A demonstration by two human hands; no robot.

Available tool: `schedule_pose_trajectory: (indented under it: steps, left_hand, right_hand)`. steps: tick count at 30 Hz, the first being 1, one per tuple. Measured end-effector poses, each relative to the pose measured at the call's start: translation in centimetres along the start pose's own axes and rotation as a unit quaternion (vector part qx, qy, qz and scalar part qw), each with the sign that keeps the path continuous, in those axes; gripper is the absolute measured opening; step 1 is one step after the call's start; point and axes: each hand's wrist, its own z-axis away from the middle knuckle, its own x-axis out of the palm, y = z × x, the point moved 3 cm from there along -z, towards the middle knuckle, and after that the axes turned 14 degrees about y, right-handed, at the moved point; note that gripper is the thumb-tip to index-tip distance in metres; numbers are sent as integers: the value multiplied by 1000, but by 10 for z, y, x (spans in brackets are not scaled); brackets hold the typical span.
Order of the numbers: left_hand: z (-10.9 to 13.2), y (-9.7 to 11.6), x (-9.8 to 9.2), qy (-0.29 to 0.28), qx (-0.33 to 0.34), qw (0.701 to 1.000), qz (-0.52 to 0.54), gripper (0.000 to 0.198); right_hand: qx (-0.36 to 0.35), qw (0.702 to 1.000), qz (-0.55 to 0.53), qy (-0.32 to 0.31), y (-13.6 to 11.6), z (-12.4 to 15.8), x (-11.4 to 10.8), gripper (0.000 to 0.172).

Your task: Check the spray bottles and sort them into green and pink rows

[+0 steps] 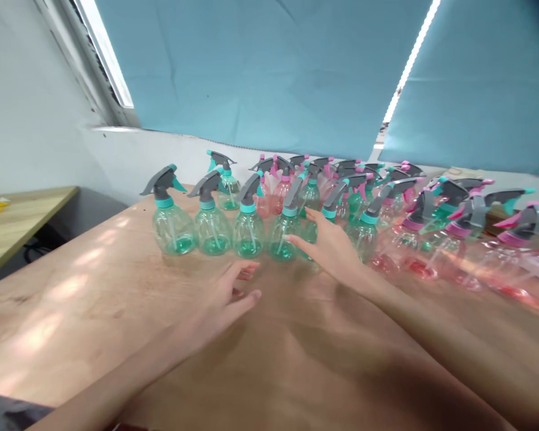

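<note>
My left hand (233,293) hovers over the wooden table (260,341) in front of the bottle row, fingers loosely curled, thumb apart, holding nothing. My right hand (335,242) is at the row, thumb and fingers spread before a green spray bottle (329,213) whose body it partly hides. I cannot tell whether it touches that bottle. Just left of the thumb stands another green spray bottle (284,239). Further left are upright green spray bottles (248,233) with grey trigger heads, turquoise collars and a little green at the bottom.
Pink spray bottles (417,245) continue the row to the right, blurred. Several mixed pink and green bottles crowd behind, near the wall. One green bottle (228,188) stands behind the left part. Blue curtains (260,72) hang behind; a second table (27,218) is at left.
</note>
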Motion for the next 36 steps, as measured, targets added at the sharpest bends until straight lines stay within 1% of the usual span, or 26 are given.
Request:
schedule_pose_trajectory:
  steps: [2, 5, 9, 12, 16, 20, 22, 24, 26, 27, 29, 30, 33, 36]
  left_hand:
    - [5, 10, -4, -4, -23, 1000, -9, 46]
    - [14, 22, -8, -10, -38, 999, -24, 48]
    - [30, 27, -5, -5, -13, 999, -52, 46]
    - [39, 30, -3, -3, -6, 999, -47, 42]
    - [39, 37, -4, 16, -11, 999, -29, 39]
    - [25, 43, 0, 49, -17, 998, 43, 37]
    - [16, 47, 6, 79, 2, 995, 60, 39]
    - [9, 52, 15, 103, 35, 992, 64, 47]
    - [5, 62, 26, 97, 67, 991, 64, 58]
    - [4, 68, 32, 84, 80, 991, 64, 62]
    - [5, 84, 43, 52, 98, 992, 64, 65]
    - [6, 92, 48, 38, 105, 991, 71, 64]
    - [7, 114, 61, 14, 120, 986, 113, 52]
    - [6, 125, 75, 11, 148, 977, 154, 37]
  right_hand:
    - [20, 999, -18, -18, -3, -4, 9, 80]
    - [31, 999, -17, -30, -9, -10, 21, 83]
    - [31, 999, -3, -31, -12, -11, 28, 74]
    - [26, 999, 8, -36, -12, -7, 24, 66]
    - [13, 998, 26, -48, -12, 6, 10, 64]
    - [-20, 997, 28, -62, -13, 29, -11, 65]
    - [-35, 997, 39, -65, -13, 43, -23, 60]
    - [-42, 996, 35, -67, -14, 56, -36, 54]
    - [-49, 995, 15, -81, -16, 69, -49, 46]
    - [-53, 995, 4, -90, -16, 74, -54, 43]
    - [-67, 993, -12, -97, -17, 85, -65, 41]
    - [-78, 992, -19, -96, -16, 89, -69, 43]
    - [-123, 989, -39, -73, -13, 100, -80, 54]
    - [-168, 984, -51, -28, -5, 104, -87, 62]
